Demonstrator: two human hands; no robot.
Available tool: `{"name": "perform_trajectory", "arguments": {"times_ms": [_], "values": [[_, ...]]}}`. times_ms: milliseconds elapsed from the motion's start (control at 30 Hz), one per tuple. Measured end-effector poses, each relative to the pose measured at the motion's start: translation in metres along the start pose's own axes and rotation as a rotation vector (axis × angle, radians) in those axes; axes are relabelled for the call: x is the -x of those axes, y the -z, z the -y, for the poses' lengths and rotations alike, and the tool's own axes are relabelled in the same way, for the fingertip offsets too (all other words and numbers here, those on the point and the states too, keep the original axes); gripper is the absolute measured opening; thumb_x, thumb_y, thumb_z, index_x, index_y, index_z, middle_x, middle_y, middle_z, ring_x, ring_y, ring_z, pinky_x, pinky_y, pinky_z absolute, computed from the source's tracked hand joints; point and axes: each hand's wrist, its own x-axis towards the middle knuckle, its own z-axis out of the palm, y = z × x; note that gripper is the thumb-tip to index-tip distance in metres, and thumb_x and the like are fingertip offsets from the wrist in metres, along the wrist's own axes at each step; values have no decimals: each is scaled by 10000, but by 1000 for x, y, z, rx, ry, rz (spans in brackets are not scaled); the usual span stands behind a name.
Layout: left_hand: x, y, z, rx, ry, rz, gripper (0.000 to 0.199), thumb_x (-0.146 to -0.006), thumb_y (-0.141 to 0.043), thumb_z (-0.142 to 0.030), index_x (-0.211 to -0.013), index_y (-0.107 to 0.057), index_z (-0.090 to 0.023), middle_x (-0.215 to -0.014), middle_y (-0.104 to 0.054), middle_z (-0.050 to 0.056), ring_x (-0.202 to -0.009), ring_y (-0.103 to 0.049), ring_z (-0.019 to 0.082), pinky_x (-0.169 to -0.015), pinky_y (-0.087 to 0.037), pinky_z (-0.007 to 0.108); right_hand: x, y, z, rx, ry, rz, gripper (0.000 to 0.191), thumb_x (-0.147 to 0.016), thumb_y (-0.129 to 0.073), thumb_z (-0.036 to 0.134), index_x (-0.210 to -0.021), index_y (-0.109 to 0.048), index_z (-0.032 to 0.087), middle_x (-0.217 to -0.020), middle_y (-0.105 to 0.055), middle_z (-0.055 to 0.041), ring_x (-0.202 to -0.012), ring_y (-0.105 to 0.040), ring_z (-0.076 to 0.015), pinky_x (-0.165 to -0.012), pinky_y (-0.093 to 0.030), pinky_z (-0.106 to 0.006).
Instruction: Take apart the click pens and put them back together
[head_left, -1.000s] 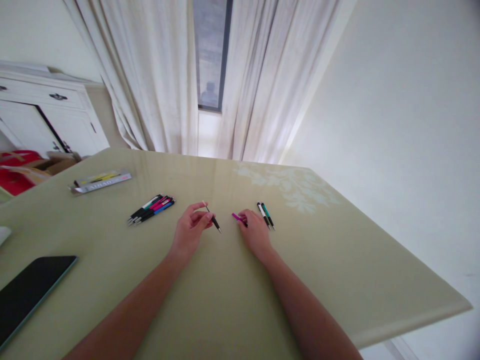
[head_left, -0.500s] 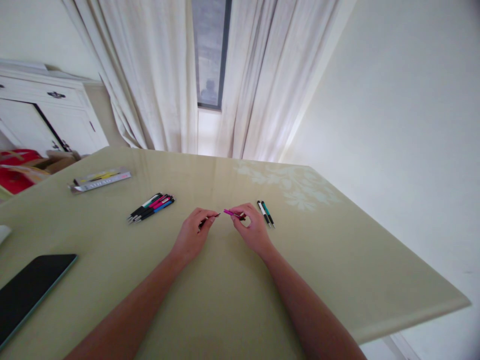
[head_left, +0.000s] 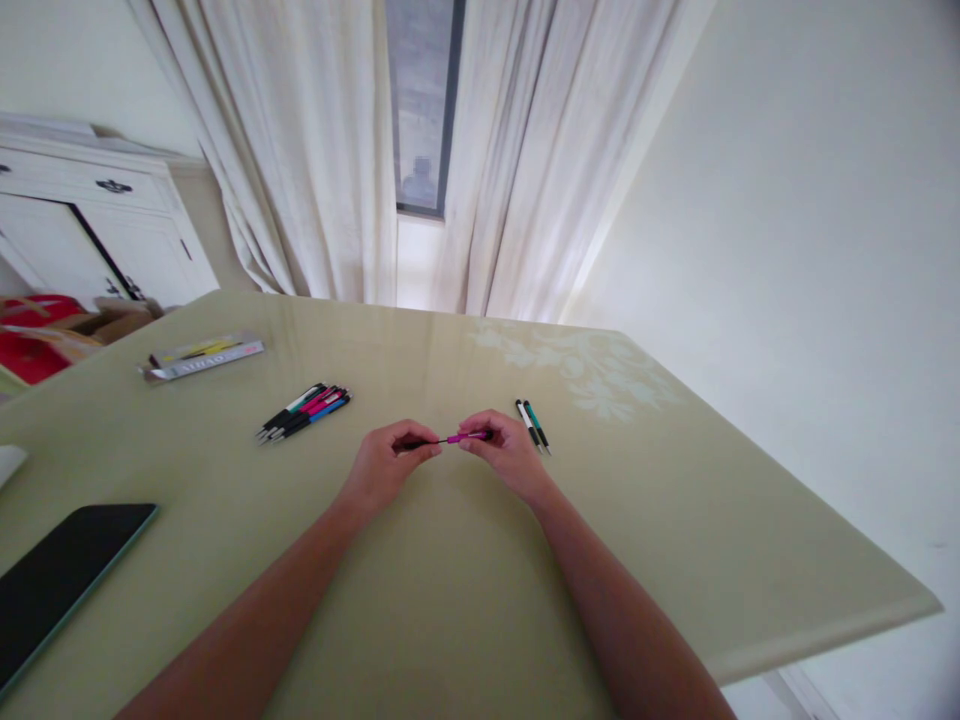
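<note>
My right hand (head_left: 501, 447) is closed on the magenta barrel of a pen (head_left: 466, 437), which points left. In my left hand (head_left: 391, 452) I pinch a dark pen part (head_left: 420, 444); most of it is hidden by the fingers. A thin dark piece bridges the two hands, its right end meeting the mouth of the magenta barrel. Just right of my right hand lie two pens, one white and black (head_left: 528, 424) and one green and black (head_left: 536, 426). To the left of my left hand rests a bundle of several pens (head_left: 304, 411) in mixed colours.
A clear pen package (head_left: 206, 358) lies at the table's back left. A dark tablet (head_left: 71, 570) sits at the left front, with a white object (head_left: 9, 462) behind it. The pale green table (head_left: 465, 600) has its right edge near the wall.
The two pieces, apart and at an angle before, are now lined up and joined by the thin dark piece. My hands have shifted only slightly.
</note>
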Motion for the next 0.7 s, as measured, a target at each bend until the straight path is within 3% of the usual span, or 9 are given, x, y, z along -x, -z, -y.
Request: {"name": "perform_trajectory", "arguments": {"times_ms": [200, 300, 400, 567, 700], "values": [[1, 1, -1, -48, -87, -79, 246, -750, -808, -370, -943, -774, -221, -974, -771, 58, -874, -729, 215, -823, -589, 342, 0, 0, 3, 25, 2, -14, 226, -773, -833, 343, -928, -745, 203, -909, -750, -50, -831, -691, -180, -776, -549, -313], [1, 1, -1, -112, -94, -110, 207, -809, -759, -407, -909, -782, -227, -959, -767, 58, -865, -719, 211, -791, -588, 333, 0, 0, 6, 47, 31, -34, 220, -774, -832, 332, -929, -741, 207, -911, -749, -46, -846, -697, -185, -789, -556, -317], [2, 0, -1, -112, -57, -66, 206, -828, -739, -408, -910, -770, -223, -880, -770, 43, -806, -717, 202, -774, -586, 332, 1, -1, 8, 66, 46, -32, 211, -778, -830, 331, -921, -741, 204, -916, -750, -48, -865, -702, -188, -812, -558, -322], [3, -2, -3, -117, -58, 4, 227, -837, -727, -421, -925, -752, -214, -900, -777, 46, -826, -720, 206, -798, -577, 341, 2, -4, 9, 68, -18, 10, 258, -790, -822, 379, -954, -745, 196, -893, -762, -59, -816, -709, -181, -751, -553, -308], [5, -4, -4, -79, -41, 65, 230, -847, -721, -430, -931, -755, -219, -916, -782, 47, -855, -728, 218, -821, -578, 355, 3, -6, 8, 51, 3, 26, 284, -765, -845, 373, -959, -736, 197, -908, -764, -55, -849, -719, -184, -787, -556, -315]]}}
